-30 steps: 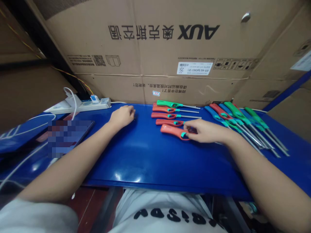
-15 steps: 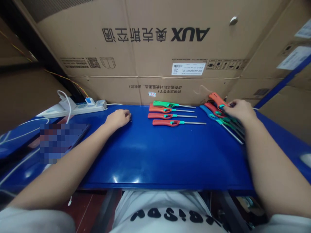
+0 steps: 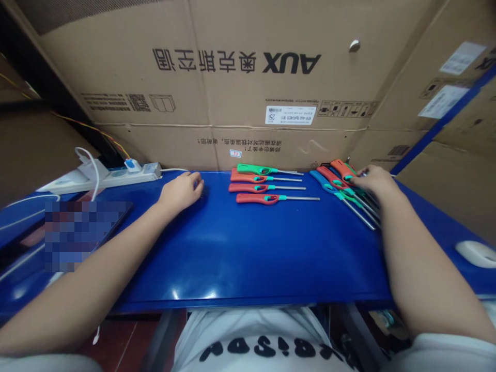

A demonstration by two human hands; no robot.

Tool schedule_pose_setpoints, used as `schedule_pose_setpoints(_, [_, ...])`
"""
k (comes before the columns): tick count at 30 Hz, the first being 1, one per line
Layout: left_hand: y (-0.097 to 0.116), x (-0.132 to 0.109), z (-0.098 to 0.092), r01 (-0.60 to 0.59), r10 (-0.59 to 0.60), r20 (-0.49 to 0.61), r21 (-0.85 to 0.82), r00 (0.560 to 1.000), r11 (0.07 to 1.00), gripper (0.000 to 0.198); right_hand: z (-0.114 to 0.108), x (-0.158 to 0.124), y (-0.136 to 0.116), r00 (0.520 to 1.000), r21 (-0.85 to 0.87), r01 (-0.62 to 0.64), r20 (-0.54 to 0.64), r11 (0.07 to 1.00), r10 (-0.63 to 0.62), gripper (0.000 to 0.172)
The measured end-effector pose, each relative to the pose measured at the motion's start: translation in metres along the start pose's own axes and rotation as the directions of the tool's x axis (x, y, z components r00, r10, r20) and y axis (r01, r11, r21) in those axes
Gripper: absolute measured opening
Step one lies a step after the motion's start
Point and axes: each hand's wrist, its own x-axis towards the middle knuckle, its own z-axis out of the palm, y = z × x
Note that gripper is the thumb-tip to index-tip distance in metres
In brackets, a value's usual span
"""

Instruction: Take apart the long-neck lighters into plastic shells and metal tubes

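Observation:
My right hand (image 3: 374, 181) has its fingers closed at the orange-handled gas lighter (image 3: 343, 169) at the back right, over a fanned pile. In that pile lie a red lighter (image 3: 329, 176), a blue lighter (image 3: 322, 181) and others partly hidden by the hand, metal tubes pointing toward the front right. My left hand (image 3: 182, 191) rests on the table with curled fingers, nothing visible in them. To its right, lighters lie in a row, tubes pointing right: a green lighter (image 3: 251, 169), an orange lighter (image 3: 248, 177), and red lighters below, including the nearest red lighter (image 3: 256, 198).
A large cardboard panel (image 3: 232, 103) stands behind the blue table (image 3: 251, 248). At left are a white power strip (image 3: 108, 178) with cables and a blurred flat device (image 3: 81, 232). A white mouse (image 3: 476, 254) lies at the right edge.
The view has shifted slightly. My right hand has brought the orange lighter down and rightward, closer to the pile. My left hand stays beside the row, its fingers slightly moved.

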Motion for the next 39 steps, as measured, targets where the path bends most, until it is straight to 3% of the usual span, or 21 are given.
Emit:
schedule_pose_setpoints(3, [0.014,-0.008,0.001,-0.171,0.164,-0.089,-0.078,0.982,0.982,0.029,-0.005,-0.008,-0.008,0.989,0.004,-0.132,0.062,0.991,0.131,0.034])
schedule_pose_setpoints(7, [0.039,-0.025,0.007,-0.5,0.483,-0.129,-0.199,0.866,0.843,0.039,-0.014,-0.019,-0.024,0.99,0.061,-0.143,0.015,0.988,0.143,0.044])
schedule_pose_setpoints(11, [0.056,-0.036,0.016,-0.631,0.638,-0.082,-0.286,0.766,0.721,0.044,-0.011,-0.028,-0.054,0.995,0.164,-0.029,-0.093,0.986,0.044,0.045])
schedule_pose_setpoints(15, [0.06,-0.035,0.024,-0.637,0.645,-0.107,-0.343,0.757,0.691,0.039,0.012,-0.054,-0.101,0.978,0.259,0.204,-0.082,0.944,-0.189,0.032])
schedule_pose_setpoints(17, [0.06,-0.034,0.025,-0.617,0.619,-0.14,-0.393,0.773,0.682,0.034,0.026,-0.073,-0.124,0.87,0.288,0.478,-0.025,0.83,-0.492,0.027])
schedule_pose_setpoints(19, [0.06,-0.033,0.025,-0.594,0.597,-0.155,-0.448,0.787,0.668,0.029,0.037,-0.088,-0.14,0.792,0.241,0.583,0.042,0.776,-0.609,0.032])
schedule_pose_setpoints(22, [0.06,-0.035,0.023,-0.561,0.577,-0.148,-0.514,0.803,0.649,0.024,0.045,-0.098,-0.15,0.747,0.163,0.627,0.151,0.762,-0.647,0.039])
schedule_pose_setpoints(25, [0.059,-0.037,0.019,-0.548,0.577,-0.14,-0.549,0.804,0.631,0.024,0.045,-0.094,-0.144,0.727,0.204,0.628,0.191,0.751,-0.66,0.034])
schedule_pose_setpoints(30, [0.057,-0.039,0.015,-0.66,0.658,-0.171,-0.411,0.734,0.629,0.043,0.04,-0.085,-0.13,0.617,0.383,0.666,0.199,0.64,-0.761,0.02])
schedule_pose_setpoints(32, [0.056,-0.038,0.017,-0.668,0.662,-0.163,-0.364,0.732,0.649,0.049,0.042,-0.084,-0.13,0.64,0.373,0.662,0.171,0.651,-0.749,0.023])
schedule_pose_setpoints(36, [0.052,-0.035,0.027,-0.642,0.665,-0.088,-0.38,0.742,0.666,0.047,0.049,-0.077,-0.133,0.794,0.203,0.569,0.115,0.797,-0.597,0.046])
schedule_pose_setpoints(39, [0.051,-0.034,0.031,-0.629,0.672,-0.063,-0.427,0.738,0.649,0.045,0.053,-0.068,-0.13,0.804,0.153,0.559,0.141,0.815,-0.577,0.048])
